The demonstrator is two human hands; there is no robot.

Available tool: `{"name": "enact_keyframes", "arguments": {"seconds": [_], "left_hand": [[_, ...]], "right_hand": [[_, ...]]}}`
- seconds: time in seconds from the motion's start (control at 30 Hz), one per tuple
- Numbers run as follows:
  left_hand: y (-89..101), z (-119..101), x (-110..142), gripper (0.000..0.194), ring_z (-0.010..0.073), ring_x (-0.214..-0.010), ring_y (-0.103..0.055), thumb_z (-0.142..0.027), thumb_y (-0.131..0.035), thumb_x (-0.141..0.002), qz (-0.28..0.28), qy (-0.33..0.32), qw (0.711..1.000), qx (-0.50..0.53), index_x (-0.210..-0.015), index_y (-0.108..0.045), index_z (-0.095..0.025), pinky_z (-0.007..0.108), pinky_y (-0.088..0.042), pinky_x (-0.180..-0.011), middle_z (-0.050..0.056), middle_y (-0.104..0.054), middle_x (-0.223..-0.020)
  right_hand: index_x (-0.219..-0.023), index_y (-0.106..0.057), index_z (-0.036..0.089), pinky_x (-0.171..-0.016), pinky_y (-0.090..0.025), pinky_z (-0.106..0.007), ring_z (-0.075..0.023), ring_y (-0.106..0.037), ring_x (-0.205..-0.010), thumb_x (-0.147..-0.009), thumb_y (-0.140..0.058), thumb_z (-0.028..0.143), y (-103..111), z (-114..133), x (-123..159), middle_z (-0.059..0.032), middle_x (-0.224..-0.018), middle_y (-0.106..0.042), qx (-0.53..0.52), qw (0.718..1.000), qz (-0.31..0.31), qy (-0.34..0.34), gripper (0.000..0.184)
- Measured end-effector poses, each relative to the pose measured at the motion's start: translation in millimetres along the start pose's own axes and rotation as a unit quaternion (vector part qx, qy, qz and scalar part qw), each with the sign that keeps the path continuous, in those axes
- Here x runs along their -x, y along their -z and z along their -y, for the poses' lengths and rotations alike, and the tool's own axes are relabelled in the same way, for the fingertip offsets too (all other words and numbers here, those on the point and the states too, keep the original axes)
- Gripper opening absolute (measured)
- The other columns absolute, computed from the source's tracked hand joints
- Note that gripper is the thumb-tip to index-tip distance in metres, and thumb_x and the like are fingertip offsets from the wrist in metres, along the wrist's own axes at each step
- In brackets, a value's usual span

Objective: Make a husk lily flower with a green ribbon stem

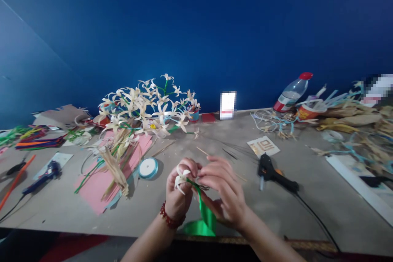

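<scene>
My left hand (pixel 179 190) is closed around a small cream flower (pixel 181 179) made of dried husk, held just above the table's front edge. My right hand (pixel 222 190) pinches a green ribbon (pixel 204 215) against the flower's stem; the ribbon hangs down and loops below both hands. A red bead bracelet (pixel 168 217) circles my left wrist. A thin wooden stick (pixel 203 151) pokes out behind my fingers.
A bunch of finished cream flowers (pixel 147 104) stands at the back left above pink paper (pixel 98 182). A white ribbon spool (pixel 147 168) lies near it. A black glue gun (pixel 272 172) rests to my right, its cord trailing forward. A plastic bottle (pixel 291 92), husks and coloured strips crowd the sides.
</scene>
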State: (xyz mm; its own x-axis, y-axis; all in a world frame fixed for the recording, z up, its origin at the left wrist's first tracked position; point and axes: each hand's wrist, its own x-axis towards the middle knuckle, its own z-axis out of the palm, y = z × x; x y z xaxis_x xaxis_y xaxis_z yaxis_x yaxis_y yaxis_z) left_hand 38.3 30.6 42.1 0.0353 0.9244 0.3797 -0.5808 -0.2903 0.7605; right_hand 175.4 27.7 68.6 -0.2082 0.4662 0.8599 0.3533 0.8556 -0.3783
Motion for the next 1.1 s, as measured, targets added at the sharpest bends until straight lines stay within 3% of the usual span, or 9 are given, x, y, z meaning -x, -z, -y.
{"name": "enact_keyframes", "arguments": {"seconds": [0.13, 0.33, 0.53, 0.63, 0.77, 0.93, 1.1], "left_hand": [[3.6, 2.3, 2.1, 0.026, 0.0183, -0.08, -0.049, -0.039, -0.069, -0.081, 0.005, -0.004, 1.0, -0.023, -0.072, -0.054, -0.02, 0.037, -0.043, -0.086, 0.001, -0.048, -0.08], [3.1, 1.1, 1.6, 0.027, 0.0193, -0.081, -0.05, -0.039, -0.068, -0.082, 0.008, -0.021, 0.999, -0.049, -0.069, -0.054, -0.02, 0.042, -0.042, -0.092, 0.002, -0.048, -0.077], [3.8, 0.1, 2.3, 0.028, 0.0191, -0.08, -0.051, -0.039, -0.069, -0.081, 0.005, -0.005, 0.999, -0.048, -0.067, -0.054, -0.019, 0.042, -0.045, -0.09, 0.002, -0.048, -0.077], [4.7, 0.0, 3.2, 0.026, 0.0195, -0.081, -0.052, -0.038, -0.069, -0.081, 0.007, 0.002, 0.999, -0.042, -0.069, -0.055, -0.019, 0.04, -0.046, -0.087, 0.002, -0.049, -0.078], [5.5, 0.0, 2.9, 0.022, 0.0177, -0.08, -0.051, -0.035, -0.071, -0.079, 0.014, 0.003, 1.0, -0.026, -0.071, -0.058, -0.02, 0.04, -0.042, -0.093, 0.001, -0.05, -0.077], [6.2, -2.9, 1.6, 0.023, 0.0189, -0.08, -0.052, -0.034, -0.074, -0.077, 0.004, 0.011, 0.999, -0.043, -0.066, -0.058, -0.02, 0.04, -0.044, -0.091, 0.002, -0.05, -0.075], [10.2, -3.7, 0.6, 0.026, 0.0183, -0.077, -0.051, -0.04, -0.076, -0.073, 0.009, -0.005, 0.998, -0.059, -0.064, -0.06, -0.021, 0.045, -0.041, -0.098, 0.002, -0.052, -0.075]], "right_hand": [[-0.102, -0.06, 0.022, -0.087, -0.053, -0.05, -0.0237, -0.067, -0.083, -0.076, -0.061, 0.008, -4.1, 2.5, 6.2, -0.0076, -0.092, -0.071, -0.014, 1.0, -0.017, -0.017, 0.03], [-0.094, -0.06, 0.024, -0.081, -0.055, -0.049, -0.0224, -0.066, -0.074, -0.073, -0.059, 0.006, -13.1, 7.2, 11.0, -0.0044, -0.084, -0.07, -0.062, 0.992, -0.098, -0.049, 0.027], [-0.093, -0.063, 0.024, -0.083, -0.056, -0.042, -0.0213, -0.068, -0.078, -0.077, -0.062, 0.009, -8.2, 11.1, 1.9, -0.0032, -0.085, -0.07, -0.12, 0.987, -0.064, -0.085, 0.022], [-0.088, -0.062, 0.024, -0.077, -0.056, -0.036, -0.019, -0.067, -0.075, -0.079, -0.063, 0.01, -8.6, 14.0, 1.5, -0.0011, -0.08, -0.068, -0.17, 0.974, -0.062, -0.138, 0.017], [-0.079, -0.059, 0.024, -0.07, -0.053, -0.03, -0.0174, -0.063, -0.073, -0.083, -0.067, 0.021, -12.4, 18.4, 3.4, -0.0001, -0.076, -0.062, -0.278, 0.92, -0.082, -0.262, 0.01], [-0.073, -0.057, 0.022, -0.062, -0.048, -0.027, -0.0157, -0.056, -0.068, -0.081, -0.071, 0.036, -11.8, 21.6, 3.7, 0.0002, -0.072, -0.058, -0.379, 0.84, -0.052, -0.384, 0.022], [-0.071, -0.054, 0.021, -0.063, -0.047, -0.026, -0.0147, -0.057, -0.067, -0.079, -0.074, 0.035, -11.1, 22.1, 5.4, 0.001, -0.072, -0.06, -0.445, 0.779, -0.033, -0.44, 0.026]]}}
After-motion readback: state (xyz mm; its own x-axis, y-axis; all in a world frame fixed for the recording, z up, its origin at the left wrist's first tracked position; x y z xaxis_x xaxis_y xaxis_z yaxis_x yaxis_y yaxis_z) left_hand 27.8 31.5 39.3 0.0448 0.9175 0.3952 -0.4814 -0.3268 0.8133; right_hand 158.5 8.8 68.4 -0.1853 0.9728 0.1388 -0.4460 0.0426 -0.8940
